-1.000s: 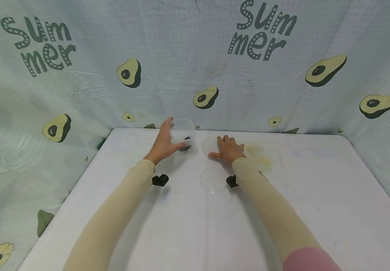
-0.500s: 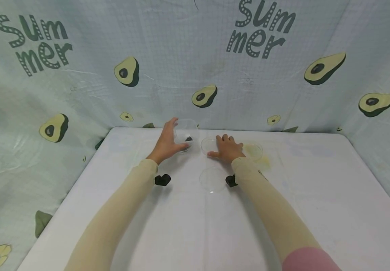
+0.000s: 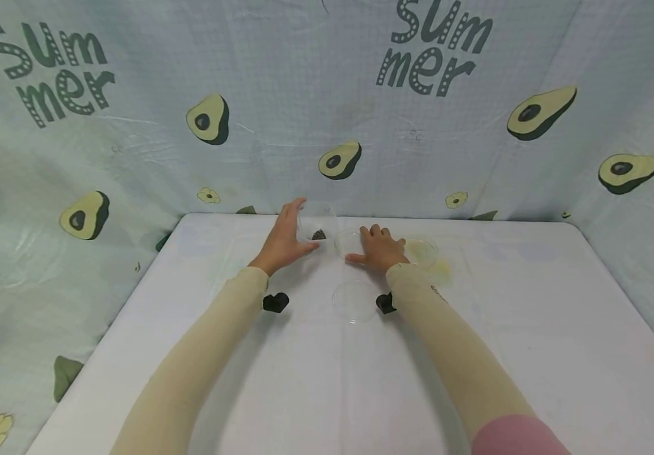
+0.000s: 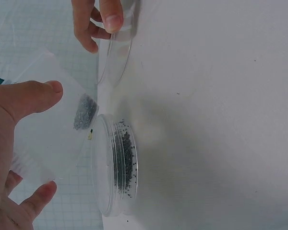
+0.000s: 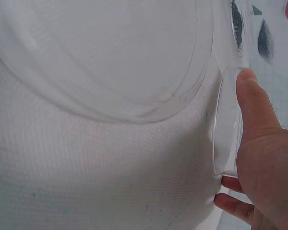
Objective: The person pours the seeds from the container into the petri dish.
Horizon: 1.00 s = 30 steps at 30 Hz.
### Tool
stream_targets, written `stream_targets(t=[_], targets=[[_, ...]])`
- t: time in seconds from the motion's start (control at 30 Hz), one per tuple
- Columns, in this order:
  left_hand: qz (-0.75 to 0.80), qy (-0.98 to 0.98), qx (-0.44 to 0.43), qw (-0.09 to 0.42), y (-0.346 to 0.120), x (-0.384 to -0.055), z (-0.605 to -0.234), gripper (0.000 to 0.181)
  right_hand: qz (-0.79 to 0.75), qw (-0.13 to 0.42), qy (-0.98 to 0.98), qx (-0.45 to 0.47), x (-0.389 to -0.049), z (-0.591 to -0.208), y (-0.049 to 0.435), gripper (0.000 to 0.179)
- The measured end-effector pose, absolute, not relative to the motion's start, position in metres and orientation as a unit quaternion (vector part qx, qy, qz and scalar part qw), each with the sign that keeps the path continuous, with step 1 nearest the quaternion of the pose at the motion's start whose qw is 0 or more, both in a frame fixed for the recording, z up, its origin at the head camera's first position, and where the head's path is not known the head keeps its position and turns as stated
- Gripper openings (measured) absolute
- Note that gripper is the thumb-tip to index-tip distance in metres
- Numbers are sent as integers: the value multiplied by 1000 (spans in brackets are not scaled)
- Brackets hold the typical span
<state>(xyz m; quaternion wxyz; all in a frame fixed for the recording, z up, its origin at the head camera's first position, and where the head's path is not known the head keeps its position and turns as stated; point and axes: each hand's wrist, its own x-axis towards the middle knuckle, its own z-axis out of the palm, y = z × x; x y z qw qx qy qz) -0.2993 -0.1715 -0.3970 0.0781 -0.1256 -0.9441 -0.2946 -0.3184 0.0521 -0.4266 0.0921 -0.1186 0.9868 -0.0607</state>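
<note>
My left hand (image 3: 284,243) holds a small clear plastic bag (image 4: 48,124) between thumb and fingers, tilted so a clump of dark granules (image 4: 85,111) sits in one corner. That corner overhangs a clear round petri dish (image 4: 102,167), which has several stacked rims and more dark granules (image 4: 128,165) inside. In the head view the bag and hand mostly cover this dish. My right hand (image 3: 382,248) grips another clear petri dish (image 5: 226,124) by its side, thumb at the near edge and fingers around the far side.
A clear dish (image 3: 354,302) lies nearer to me on the white table (image 3: 315,379). To the right of my right hand lies another dish (image 3: 422,251), with yellowish colour at it and on the table beside it. A printed curtain (image 3: 281,126) hangs behind the table's far edge.
My left hand has moved a little to the right with the bag, which now covers more of the dish with granules in the head view. The right hand stays at its dish.
</note>
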Motion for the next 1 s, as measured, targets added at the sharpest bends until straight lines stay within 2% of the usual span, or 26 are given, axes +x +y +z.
stream_targets(t=[1.0], targets=[[-251, -948, -168, 97, -158, -307, -397, 99, -65, 95, 985, -128, -322, -425, 54, 89]])
